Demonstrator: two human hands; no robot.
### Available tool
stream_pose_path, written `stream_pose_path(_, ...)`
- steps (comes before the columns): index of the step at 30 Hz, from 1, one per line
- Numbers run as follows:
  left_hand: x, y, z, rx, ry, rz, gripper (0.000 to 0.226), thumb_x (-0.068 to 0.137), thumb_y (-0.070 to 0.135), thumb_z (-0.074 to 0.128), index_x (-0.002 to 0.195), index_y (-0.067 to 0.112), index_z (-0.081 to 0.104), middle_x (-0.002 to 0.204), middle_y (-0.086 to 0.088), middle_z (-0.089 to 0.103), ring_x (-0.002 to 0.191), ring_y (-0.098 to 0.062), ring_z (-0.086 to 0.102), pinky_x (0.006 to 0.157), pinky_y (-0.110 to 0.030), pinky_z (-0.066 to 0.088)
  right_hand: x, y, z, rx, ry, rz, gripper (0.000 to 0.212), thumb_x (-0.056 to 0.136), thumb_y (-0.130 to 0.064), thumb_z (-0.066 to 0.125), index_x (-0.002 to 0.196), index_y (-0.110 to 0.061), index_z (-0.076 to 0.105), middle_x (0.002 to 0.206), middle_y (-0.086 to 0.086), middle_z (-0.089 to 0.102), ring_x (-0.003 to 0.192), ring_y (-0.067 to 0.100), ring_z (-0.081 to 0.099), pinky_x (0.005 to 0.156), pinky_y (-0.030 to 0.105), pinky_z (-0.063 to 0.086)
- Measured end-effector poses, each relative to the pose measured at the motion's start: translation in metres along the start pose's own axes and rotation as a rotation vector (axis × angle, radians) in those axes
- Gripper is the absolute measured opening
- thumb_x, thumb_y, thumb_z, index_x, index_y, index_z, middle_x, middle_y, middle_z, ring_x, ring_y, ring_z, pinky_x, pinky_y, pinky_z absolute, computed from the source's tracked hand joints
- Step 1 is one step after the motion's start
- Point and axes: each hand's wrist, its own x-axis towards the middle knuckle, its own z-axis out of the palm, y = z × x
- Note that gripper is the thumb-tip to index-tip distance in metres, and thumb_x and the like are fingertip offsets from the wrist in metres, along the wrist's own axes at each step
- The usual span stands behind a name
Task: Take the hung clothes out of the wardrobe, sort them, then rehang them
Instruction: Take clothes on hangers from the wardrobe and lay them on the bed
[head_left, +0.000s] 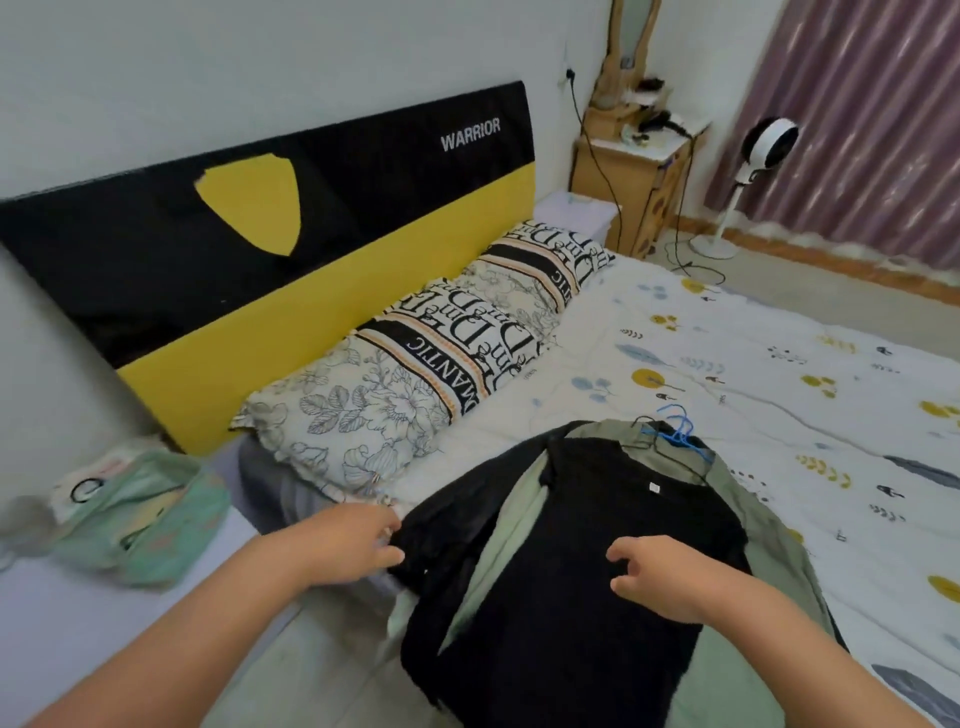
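right hand (657, 574) loosely spread over black top (582, 545) | left hand (358, 540) spread | hangers (675, 434) half-buried

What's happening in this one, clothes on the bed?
A person is bent over a pile of clothes laid on the bed, hangers still in them. A black top lies over a green garment, blue hanger at the collar end. The left hand touches the pile's dark edge; the right hand hovers over the top, gripping nothing.

Bare forearms, hands (358, 540), seemingly no sleeves.
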Motion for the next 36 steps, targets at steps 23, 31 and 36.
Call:
stream_pose_path(23,-0.279,-0.021,0.158,-0.543,0.152,-0.701,0.051,0.095,0.039,0.045,0.141,0.019,0.036,0.143,-0.002,0.042,0.126,-0.015,0.045,0.101,-0.022,0.035,-0.063,-0.196,0.063,-0.671,-0.035,-0.779,0.025,0.094,-0.027,0.044,0.116,-0.017,0.05,0.119,0.005,0.056,0.113,0.027,0.054,0.08,0.03,0.044)
stream_pose_path(31,-0.419,-0.068,0.225,-0.712,0.228,-0.908,0.051,0.095,0.042,0.045,0.142,0.023,0.035,0.144,0.0,0.041,0.128,-0.014,0.043,0.103,-0.023,0.033,-0.144,-0.321,0.157,-0.779,-0.089,-1.016,0.047,0.096,-0.031,0.045,0.14,-0.019,0.038,0.143,0.005,0.043,0.129,0.024,0.044,0.101,0.031,0.038)
stream_pose_path(36,-0.497,-0.099,0.262,-0.75,0.318,-1.032,0.05,0.094,0.043,0.048,0.138,0.022,0.04,0.14,0.001,0.045,0.124,-0.013,0.046,0.098,-0.021,0.036,-0.195,-0.386,0.218,-0.851,-0.125,-1.136,0.047,0.097,-0.032,0.044,0.142,-0.021,0.037,0.146,0.004,0.04,0.132,0.023,0.041,0.105,0.032,0.034)
